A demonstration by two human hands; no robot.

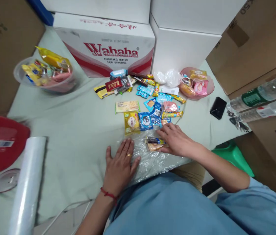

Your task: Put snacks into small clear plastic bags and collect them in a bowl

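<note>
My left hand (120,163) lies flat with fingers spread on a sheet of clear plastic film (140,164) at the table's near edge. My right hand (175,140) is closed round the right end of a clear-wrapped snack (154,147), which rests on the film. A dark, narrow snack packet (155,140) lies along its far side. Just beyond the hands are a yellow snack packet (131,122), a blue snack packet (145,121) and a long biscuit packet (127,106). The fingers partly cover the packets on the right.
Behind lie several snacks, with a clear plastic bag (168,77). A clear bowl (20,73) and a pink bowl (208,89) hold more. A film roll (28,186) lies left; a black phone (218,107) and keys (238,123) lie right. A Wahaha carton (108,52) blocks the back.
</note>
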